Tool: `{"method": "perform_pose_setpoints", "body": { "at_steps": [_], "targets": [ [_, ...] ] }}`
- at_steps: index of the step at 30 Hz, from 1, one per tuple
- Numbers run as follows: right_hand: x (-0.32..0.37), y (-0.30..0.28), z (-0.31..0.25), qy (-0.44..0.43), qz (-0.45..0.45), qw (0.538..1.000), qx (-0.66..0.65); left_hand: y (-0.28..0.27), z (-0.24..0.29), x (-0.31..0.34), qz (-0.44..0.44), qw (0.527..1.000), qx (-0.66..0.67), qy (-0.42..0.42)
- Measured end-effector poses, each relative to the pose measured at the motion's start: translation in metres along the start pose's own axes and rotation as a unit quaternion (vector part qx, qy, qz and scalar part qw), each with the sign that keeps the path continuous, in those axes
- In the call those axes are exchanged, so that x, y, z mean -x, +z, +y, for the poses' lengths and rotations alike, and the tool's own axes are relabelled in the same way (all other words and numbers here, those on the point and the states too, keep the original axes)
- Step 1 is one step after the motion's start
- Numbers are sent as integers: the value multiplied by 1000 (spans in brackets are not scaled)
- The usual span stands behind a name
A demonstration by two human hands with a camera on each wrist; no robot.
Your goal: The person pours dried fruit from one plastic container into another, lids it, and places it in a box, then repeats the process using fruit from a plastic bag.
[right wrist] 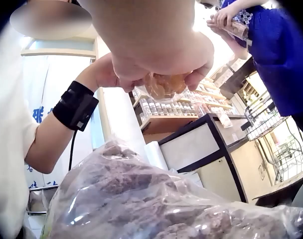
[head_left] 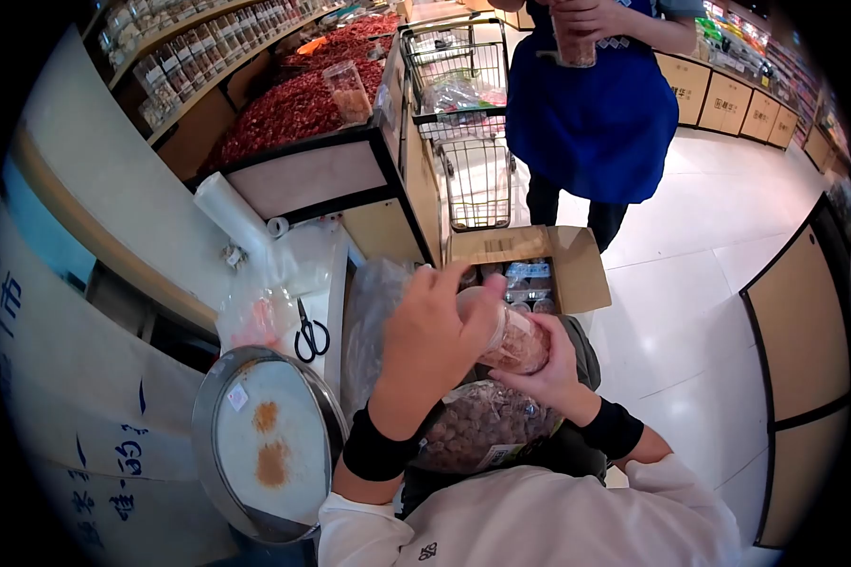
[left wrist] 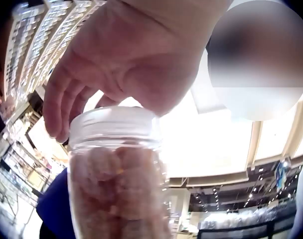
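Observation:
A clear jar (head_left: 520,348) of pinkish-brown pieces lies tilted in my right hand (head_left: 556,367), whose fingers and thumb curve round its body. My left hand (head_left: 429,333) is at the jar's lid end, fingers bent over the lid. In the left wrist view the palm (left wrist: 136,59) is above the white lid (left wrist: 114,122), with fingers down its far side. The jar's base (right wrist: 164,88) shows below my right hand (right wrist: 154,55) in the right wrist view. Under both hands sits a clear bag (head_left: 487,425) of brownish lumps.
An open carton (head_left: 581,269) of jars stands ahead. To the left are black scissors (head_left: 310,333), a plastic roll (head_left: 232,213) and a round metal pan (head_left: 246,472). Beyond are a red-goods bin (head_left: 284,113), a wire cart (head_left: 473,180) and a person in a blue apron (head_left: 586,113) holding a jar.

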State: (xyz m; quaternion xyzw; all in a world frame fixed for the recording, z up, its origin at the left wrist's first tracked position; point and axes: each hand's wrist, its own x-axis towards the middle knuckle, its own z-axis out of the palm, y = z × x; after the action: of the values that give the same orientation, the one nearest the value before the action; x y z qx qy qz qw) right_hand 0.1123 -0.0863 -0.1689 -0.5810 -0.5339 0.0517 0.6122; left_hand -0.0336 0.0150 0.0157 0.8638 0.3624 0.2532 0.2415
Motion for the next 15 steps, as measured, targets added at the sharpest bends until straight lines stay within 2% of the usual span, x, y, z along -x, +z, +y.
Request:
{"method": "perform_pose_setpoints", "body": {
  "at_steps": [1,2,3,4,8,10,13,15],
  "targets": [
    [1,0,0,1,-4,1000,-3,-1,-6,1,1,1000,-1,-5],
    [1,-2,1,15,-5,1000,-9,0,-15,1,-28,991,34,126],
    [1,-3,2,30,-6,999,-17,-1,-24,0,-56,963,65,255],
    [2,-3,5,46,-5,998,-31,-3,-30,1,-81,955,56,279],
    [2,-5,6,25,-15,999,-16,2,-21,4,-63,970,57,226],
    [3,-3,8,13,-15,1000,-18,6,-14,3,-35,999,35,10],
    [5,-2,10,8,-22,1000,-18,-5,-13,-2,-31,999,16,-38],
    [5,-2,12,16,-27,999,-12,-9,-27,-5,-7,998,62,-13]
  ]
}}
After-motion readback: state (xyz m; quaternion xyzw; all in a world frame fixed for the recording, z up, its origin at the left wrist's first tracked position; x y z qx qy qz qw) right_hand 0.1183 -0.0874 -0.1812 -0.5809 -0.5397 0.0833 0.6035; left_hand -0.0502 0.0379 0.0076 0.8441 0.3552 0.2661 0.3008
